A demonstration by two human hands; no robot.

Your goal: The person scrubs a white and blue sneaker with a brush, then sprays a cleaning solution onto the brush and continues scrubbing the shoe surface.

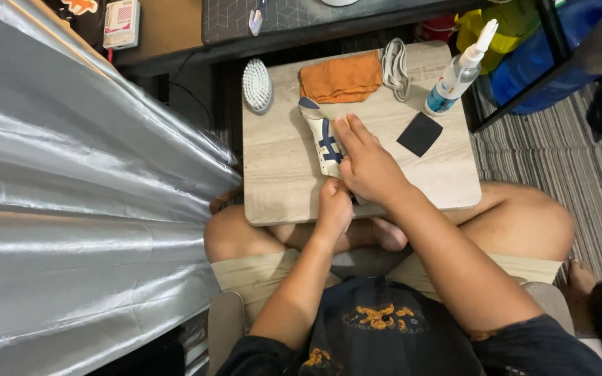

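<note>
A cream sneaker with blue stripes (319, 132) lies on its side on a small light-wood table (276, 167), toe pointing away from me. My right hand (365, 161) rests flat over the shoe's heel half, fingers stretched along its side. My left hand (334, 203) pinches the shoe's near end at the table's front edge. The part of the shoe under my hands is hidden.
On the table's far side lie a white brush (258, 85), a folded orange cloth (341, 76), coiled white laces (396, 66), a clear spray bottle (456, 73) and a black square pad (419, 134). A silver curtain (71, 195) hangs at left. My crossed legs sit under the table.
</note>
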